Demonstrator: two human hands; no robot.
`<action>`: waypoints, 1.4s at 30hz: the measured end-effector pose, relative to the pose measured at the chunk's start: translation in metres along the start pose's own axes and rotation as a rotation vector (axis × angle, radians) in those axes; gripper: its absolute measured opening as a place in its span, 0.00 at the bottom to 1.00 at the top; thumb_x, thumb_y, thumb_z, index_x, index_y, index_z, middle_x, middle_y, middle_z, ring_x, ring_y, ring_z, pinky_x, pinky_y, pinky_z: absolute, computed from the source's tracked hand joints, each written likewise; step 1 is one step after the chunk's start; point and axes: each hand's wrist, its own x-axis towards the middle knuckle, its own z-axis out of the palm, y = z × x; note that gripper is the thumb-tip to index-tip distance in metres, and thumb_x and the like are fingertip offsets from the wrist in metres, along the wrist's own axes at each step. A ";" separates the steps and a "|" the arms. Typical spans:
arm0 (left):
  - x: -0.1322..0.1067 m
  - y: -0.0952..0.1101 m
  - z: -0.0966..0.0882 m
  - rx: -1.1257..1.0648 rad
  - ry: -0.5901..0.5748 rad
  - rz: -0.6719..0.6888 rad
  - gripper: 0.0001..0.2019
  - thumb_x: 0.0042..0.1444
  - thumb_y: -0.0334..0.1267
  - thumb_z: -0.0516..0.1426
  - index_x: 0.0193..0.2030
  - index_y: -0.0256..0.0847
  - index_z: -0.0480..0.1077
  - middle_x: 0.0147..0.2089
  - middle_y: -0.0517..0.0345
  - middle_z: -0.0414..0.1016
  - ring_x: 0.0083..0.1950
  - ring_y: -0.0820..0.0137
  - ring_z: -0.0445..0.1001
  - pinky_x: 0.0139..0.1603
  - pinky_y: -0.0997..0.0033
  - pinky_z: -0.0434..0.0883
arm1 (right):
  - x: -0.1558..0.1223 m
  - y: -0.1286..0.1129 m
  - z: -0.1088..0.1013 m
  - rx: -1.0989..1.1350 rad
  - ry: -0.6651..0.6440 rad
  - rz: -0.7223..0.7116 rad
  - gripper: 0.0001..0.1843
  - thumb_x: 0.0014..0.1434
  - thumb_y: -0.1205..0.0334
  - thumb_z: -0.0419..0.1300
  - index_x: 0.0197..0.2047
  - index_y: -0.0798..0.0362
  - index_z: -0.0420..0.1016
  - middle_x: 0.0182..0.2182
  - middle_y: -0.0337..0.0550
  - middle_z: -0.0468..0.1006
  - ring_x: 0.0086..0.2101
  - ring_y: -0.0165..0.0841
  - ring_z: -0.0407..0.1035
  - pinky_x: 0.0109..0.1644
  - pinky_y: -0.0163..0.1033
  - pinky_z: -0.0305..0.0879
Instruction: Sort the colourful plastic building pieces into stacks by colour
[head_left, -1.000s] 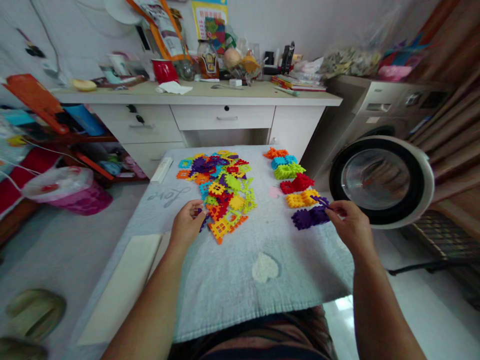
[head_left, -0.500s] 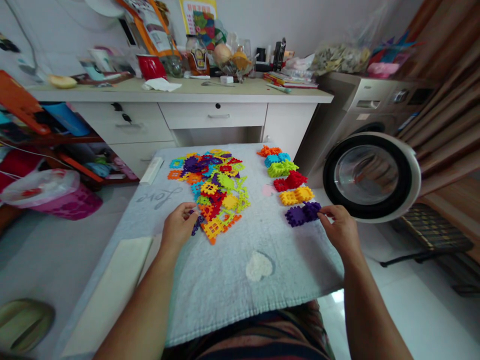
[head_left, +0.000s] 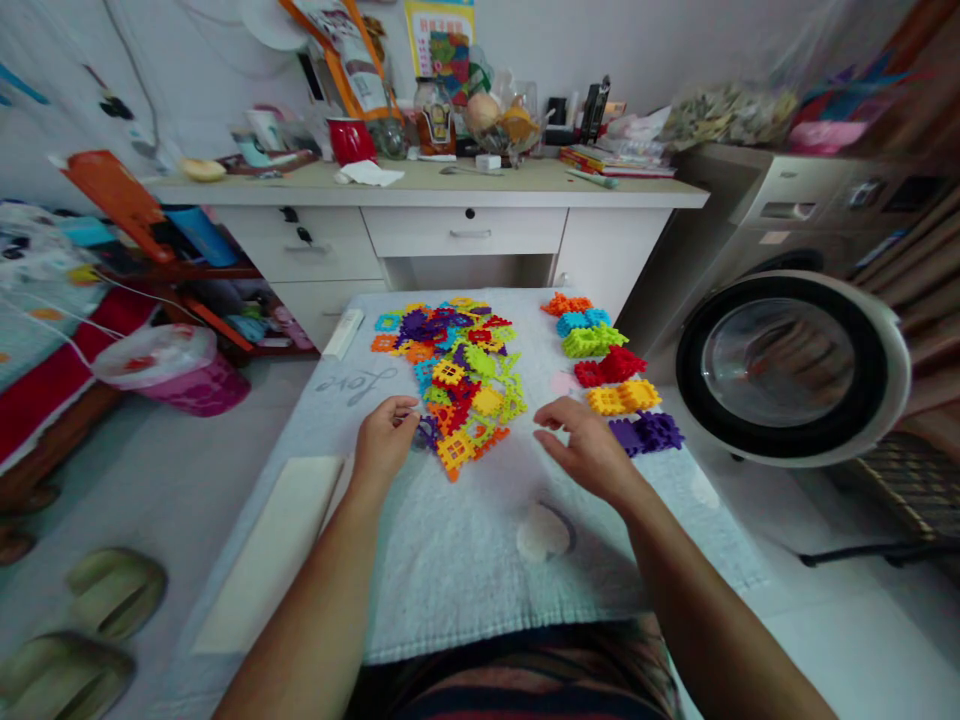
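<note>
A mixed heap of coloured plastic interlocking tiles (head_left: 457, 375) lies on a pale towel (head_left: 465, 560) over a small table. To the right, sorted stacks run in a row: orange (head_left: 566, 304), blue (head_left: 585, 322), green (head_left: 595, 341), red (head_left: 613, 367), yellow (head_left: 622, 398) and purple (head_left: 646, 433). My left hand (head_left: 386, 440) pinches a purple tile (head_left: 429, 432) at the heap's near left edge. Over the towel between heap and stacks hovers my right hand (head_left: 585, 447), holding nothing, its fingers spread.
A white desk (head_left: 450, 185) cluttered with jars, a red mug and books stands behind. A washing machine with its round door (head_left: 787, 365) swung open is at the right. A pink bin (head_left: 180, 375) and slippers (head_left: 97, 600) are on the floor at the left.
My right hand set a purple tile on the purple stack, let go and moved left toward the heap. My left hand stayed at the heap's edge on a purple tile.
</note>
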 end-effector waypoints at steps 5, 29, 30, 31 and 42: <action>-0.004 0.009 0.002 -0.195 -0.050 -0.126 0.20 0.42 0.49 0.63 0.39 0.39 0.74 0.29 0.60 0.73 0.27 0.71 0.72 0.28 0.72 0.65 | 0.022 -0.033 0.067 -0.076 -0.244 -0.120 0.14 0.62 0.64 0.62 0.51 0.54 0.76 0.45 0.51 0.78 0.48 0.40 0.70 0.55 0.46 0.64; -0.009 0.006 0.007 -0.090 -0.231 0.010 0.13 0.46 0.46 0.61 0.35 0.40 0.73 0.32 0.59 0.75 0.34 0.68 0.73 0.39 0.68 0.69 | 0.023 0.014 0.102 0.159 0.101 0.222 0.15 0.63 0.63 0.54 0.50 0.52 0.75 0.35 0.44 0.78 0.36 0.37 0.71 0.45 0.43 0.68; -0.010 0.005 0.007 -0.067 -0.260 0.021 0.13 0.46 0.45 0.61 0.35 0.40 0.72 0.32 0.59 0.75 0.34 0.68 0.73 0.39 0.67 0.70 | 0.023 0.014 0.101 0.142 0.086 0.233 0.14 0.62 0.63 0.54 0.49 0.52 0.75 0.34 0.44 0.77 0.35 0.36 0.70 0.44 0.42 0.67; -0.010 0.005 0.007 -0.038 -0.302 0.030 0.12 0.46 0.45 0.61 0.35 0.40 0.72 0.31 0.59 0.75 0.33 0.68 0.73 0.38 0.67 0.70 | 0.023 0.013 0.099 0.125 0.070 0.234 0.13 0.61 0.64 0.55 0.46 0.52 0.76 0.33 0.43 0.77 0.34 0.36 0.70 0.43 0.41 0.67; -0.025 0.019 -0.012 0.413 -0.645 0.277 0.34 0.32 0.49 0.71 0.50 0.46 0.70 0.52 0.53 0.67 0.56 0.56 0.69 0.58 0.56 0.69 | 0.022 0.015 0.078 0.069 0.092 0.158 0.08 0.58 0.69 0.58 0.38 0.51 0.78 0.36 0.45 0.75 0.37 0.36 0.69 0.47 0.43 0.67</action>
